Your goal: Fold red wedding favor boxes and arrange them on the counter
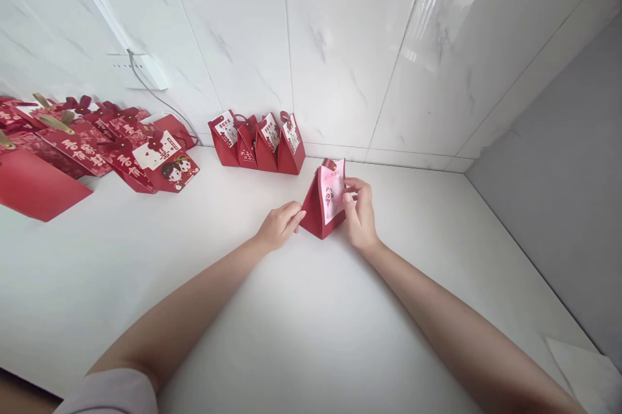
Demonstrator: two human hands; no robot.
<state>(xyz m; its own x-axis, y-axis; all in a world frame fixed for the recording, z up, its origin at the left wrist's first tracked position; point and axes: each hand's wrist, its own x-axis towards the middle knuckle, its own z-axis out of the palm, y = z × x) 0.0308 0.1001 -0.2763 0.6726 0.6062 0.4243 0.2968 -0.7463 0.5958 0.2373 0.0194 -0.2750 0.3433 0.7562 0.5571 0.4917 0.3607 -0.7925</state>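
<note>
A red triangular gift box (313, 207) stands upright on the white table, with a pink printed card (332, 192) on its front and a small ribbon loop at its top. At the box's lower left edge, my left hand (280, 225) has its fingers closed, the fingertips touching the side. My right hand (360, 214) grips the right edge of the box and card between thumb and curled fingers. Some fingertips of that hand are hidden behind the card.
Several finished-looking red gift boxes (290, 153) stand in a row against the tiled wall (340, 45). More red boxes (43, 184) with ribbons crowd the far left. A grey cable (160, 100) hangs from a wall socket. White paper (578, 372) lies at the lower right.
</note>
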